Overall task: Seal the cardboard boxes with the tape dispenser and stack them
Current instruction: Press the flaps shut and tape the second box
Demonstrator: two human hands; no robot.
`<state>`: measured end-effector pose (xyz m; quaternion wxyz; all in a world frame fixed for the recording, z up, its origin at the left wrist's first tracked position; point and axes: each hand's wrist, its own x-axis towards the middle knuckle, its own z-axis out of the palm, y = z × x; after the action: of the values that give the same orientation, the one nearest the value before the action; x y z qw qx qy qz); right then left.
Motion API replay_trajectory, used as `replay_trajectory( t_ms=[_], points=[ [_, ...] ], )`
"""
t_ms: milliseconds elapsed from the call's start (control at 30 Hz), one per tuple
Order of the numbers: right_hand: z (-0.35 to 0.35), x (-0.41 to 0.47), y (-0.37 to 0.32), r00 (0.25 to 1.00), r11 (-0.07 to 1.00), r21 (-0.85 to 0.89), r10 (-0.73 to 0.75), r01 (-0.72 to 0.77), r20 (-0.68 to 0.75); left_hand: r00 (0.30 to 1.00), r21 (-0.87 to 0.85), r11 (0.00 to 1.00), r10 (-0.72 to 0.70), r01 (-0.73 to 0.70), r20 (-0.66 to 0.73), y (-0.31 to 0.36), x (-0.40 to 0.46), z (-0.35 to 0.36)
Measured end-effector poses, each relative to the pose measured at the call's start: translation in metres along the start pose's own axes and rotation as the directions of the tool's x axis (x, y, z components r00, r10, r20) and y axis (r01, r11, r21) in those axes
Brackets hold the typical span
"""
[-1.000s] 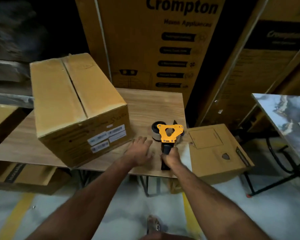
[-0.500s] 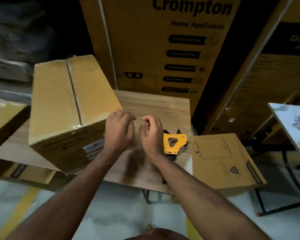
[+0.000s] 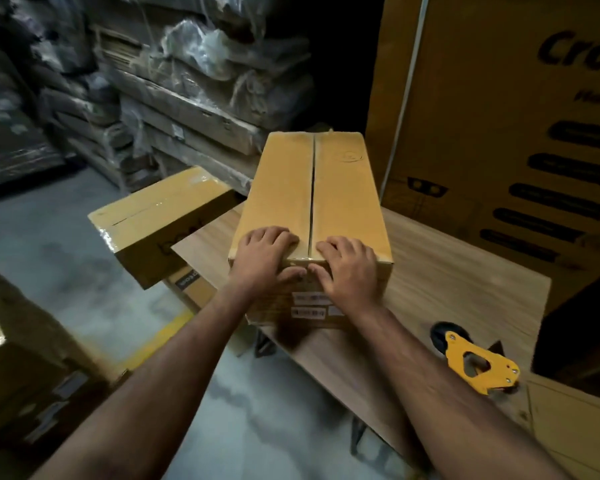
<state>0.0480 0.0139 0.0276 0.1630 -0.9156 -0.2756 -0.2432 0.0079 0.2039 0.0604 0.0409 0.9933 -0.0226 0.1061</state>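
Left hand (image 3: 264, 252) and right hand (image 3: 350, 266) press flat-fingered (no closed grip) on the cardboard box (image 3: 340, 188) top.

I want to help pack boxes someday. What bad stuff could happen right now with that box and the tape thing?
The cardboard box sits near the table's front edge, so a pull from the left hand and right hand might tip it off. Its top seam looks open, so the flaps may spring up. The tape dispenser lies near the table corner, and an arm could knock it down.
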Motion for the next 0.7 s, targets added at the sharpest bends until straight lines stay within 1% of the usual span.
replay_trajectory(
  t_ms=[33, 100, 167, 233, 300, 333, 367, 433, 467, 500, 533, 567, 633, 700],
  points=[
    [0.002, 0.001, -0.001, 1.000, 0.999, -0.042, 0.006, -0.006, 0.008, 1.000, 0.003, 1.000, -0.011, 0.011, -0.001, 0.002, 0.002, 0.000],
    [0.002, 0.002, -0.006, 0.998, 0.993, -0.114, 0.026, -0.019, 0.061, 0.999, 0.042, 0.999, -0.015, 0.013, 0.044, 0.002, 0.002, 0.001],
    [-0.001, 0.003, -0.010, 0.985, 0.986, -0.167, 0.022, 0.007, 0.170, 0.991, 0.111, 0.993, -0.040, 0.026, 0.127, 0.001, 0.002, 0.000],
    [-0.006, 0.003, -0.012, 0.966, 0.982, -0.183, 0.011, 0.038, 0.258, 0.983, 0.117, 0.992, -0.072, 0.053, 0.168, 0.008, 0.002, -0.004],
    [-0.014, 0.005, -0.013, 0.969, 0.990, -0.143, 0.022, 0.013, 0.246, 0.979, 0.095, 0.993, -0.089, 0.072, 0.183, 0.017, 0.005, -0.015],
    [-0.019, 0.007, -0.016, 0.973, 0.994, -0.107, 0.036, -0.012, 0.226, 0.970, 0.088, 0.993, -0.100, 0.082, 0.223, 0.021, 0.007, -0.024],
    [-0.023, 0.008, -0.020, 0.976, 0.997, -0.072, 0.051, -0.036, 0.214, 0.946, 0.072, 0.992, -0.124, 0.107, 0.298, 0.023, 0.010, -0.035],
    [-0.032, 0.010, -0.030, 0.974, 0.998, -0.004, 0.066, -0.067, 0.218, 0.849, 0.053, 0.982, -0.186, 0.184, 0.494, 0.028, 0.021, -0.060],
    [-0.037, 0.012, -0.035, 0.970, 0.997, 0.028, 0.068, -0.076, 0.234, 0.802, 0.087, 0.978, -0.207, 0.192, 0.560, 0.029, 0.028, -0.070],
    [-0.040, 0.015, -0.039, 0.965, 0.995, 0.056, 0.070, -0.087, 0.251, 0.776, 0.136, 0.974, -0.226, 0.181, 0.589, 0.031, 0.034, -0.077],
    [-0.043, 0.020, -0.040, 0.962, 0.993, 0.079, 0.068, -0.092, 0.263, 0.771, 0.186, 0.969, -0.244, 0.165, 0.588, 0.031, 0.040, -0.080],
    [-0.045, 0.025, -0.039, 0.961, 0.991, 0.096, 0.062, -0.091, 0.268, 0.787, 0.210, 0.963, -0.261, 0.170, 0.559, 0.031, 0.045, -0.081],
    [-0.041, 0.037, -0.030, 0.961, 0.989, 0.114, 0.059, -0.093, 0.271, 0.850, 0.138, 0.966, -0.256, 0.217, 0.461, 0.027, 0.055, -0.072],
    [-0.031, 0.051, -0.018, 0.950, 0.988, 0.120, 0.055, -0.096, 0.308, 0.922, 0.018, 0.985, -0.168, 0.172, 0.348, 0.021, 0.065, -0.058]
  ],
)
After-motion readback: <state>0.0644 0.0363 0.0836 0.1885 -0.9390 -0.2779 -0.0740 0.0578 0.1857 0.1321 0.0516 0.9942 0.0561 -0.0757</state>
